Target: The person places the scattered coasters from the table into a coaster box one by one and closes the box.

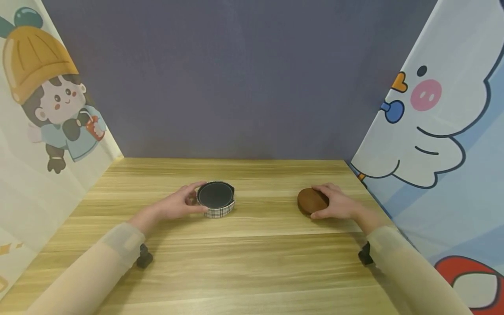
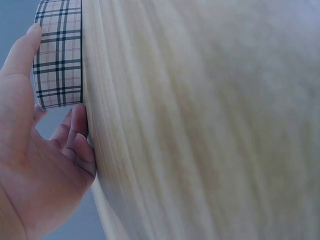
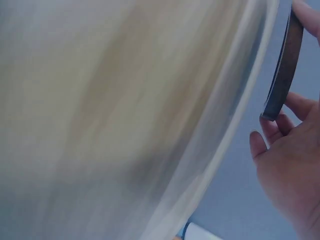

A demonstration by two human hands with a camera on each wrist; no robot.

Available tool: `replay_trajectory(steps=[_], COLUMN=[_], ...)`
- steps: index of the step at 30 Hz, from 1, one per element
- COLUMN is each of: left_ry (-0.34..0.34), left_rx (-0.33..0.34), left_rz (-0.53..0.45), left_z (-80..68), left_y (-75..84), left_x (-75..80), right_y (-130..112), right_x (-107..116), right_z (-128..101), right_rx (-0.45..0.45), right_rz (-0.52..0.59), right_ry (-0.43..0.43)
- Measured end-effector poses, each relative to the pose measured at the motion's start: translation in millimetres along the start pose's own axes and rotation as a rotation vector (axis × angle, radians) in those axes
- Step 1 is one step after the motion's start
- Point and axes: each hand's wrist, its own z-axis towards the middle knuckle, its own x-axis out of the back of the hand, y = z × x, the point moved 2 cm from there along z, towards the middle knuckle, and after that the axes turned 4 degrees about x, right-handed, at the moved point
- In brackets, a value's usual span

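Observation:
My left hand (image 1: 178, 205) grips a low round box (image 1: 218, 212) with black-and-white plaid sides and a dark round top face, left of the table's middle. In the left wrist view, the thumb lies along the plaid side (image 2: 59, 60), whose lower edge is right at the table; the other fingers curl behind. On the right, my right hand (image 1: 340, 205) holds a flat brown disc (image 1: 311, 201), like a round lid, between thumb and fingers. The right wrist view shows this disc's thin dark edge (image 3: 286, 67) raised off the tabletop. Its far side is hidden by the hand.
Both things are over a light wood-grain table (image 1: 252, 267). A plain grey-blue wall (image 1: 240, 78) stands behind it. Panels with cartoon figures line the left (image 1: 23, 192) and right (image 1: 464, 205) sides. Dark wrist cameras (image 1: 144, 257) sit under both cream sleeves.

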Motion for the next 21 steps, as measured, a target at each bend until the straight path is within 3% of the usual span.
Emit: replay_trajectory(steps=[21], left_ry=[0.001], left_rx=[0.001], left_rz=[0.02], left_z=[1.8], left_y=[-3.2], left_x=[0.7], right_y=[-91], right_x=[-9], right_z=[39], right_rx=[0.184], right_rz=[0.065], right_ry=[0.017])
